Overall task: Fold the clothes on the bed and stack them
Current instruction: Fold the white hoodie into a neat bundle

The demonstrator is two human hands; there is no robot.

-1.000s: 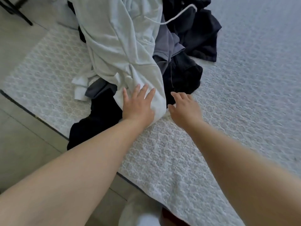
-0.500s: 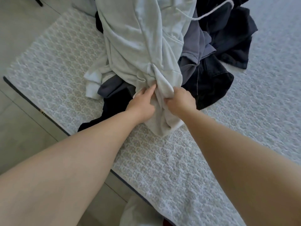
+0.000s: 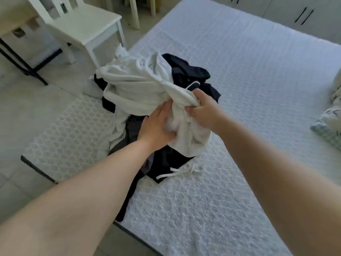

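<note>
A bunched white garment (image 3: pixel 136 89) is lifted above a pile of dark clothes (image 3: pixel 166 163) near the left edge of the bed (image 3: pixel 258 71). My right hand (image 3: pixel 204 109) grips a fold of the white cloth near its lower end. My left hand (image 3: pixel 156 126) holds the same garment from below and the left, fingers pressed into the fabric. More black clothes (image 3: pixel 186 71) show behind the white one. A white drawstring (image 3: pixel 180 172) lies on the dark pile's near edge.
A white chair (image 3: pixel 81 28) stands on the floor left of the bed, with a dark-legged table (image 3: pixel 18 58) beside it. A patterned pillow (image 3: pixel 330 126) lies at the right edge. Cupboard doors (image 3: pixel 302 13) line the far wall.
Both hands went from resting on the white garment to gripping it, then raised it off the pile. The view has tilted up, showing more of the room.
</note>
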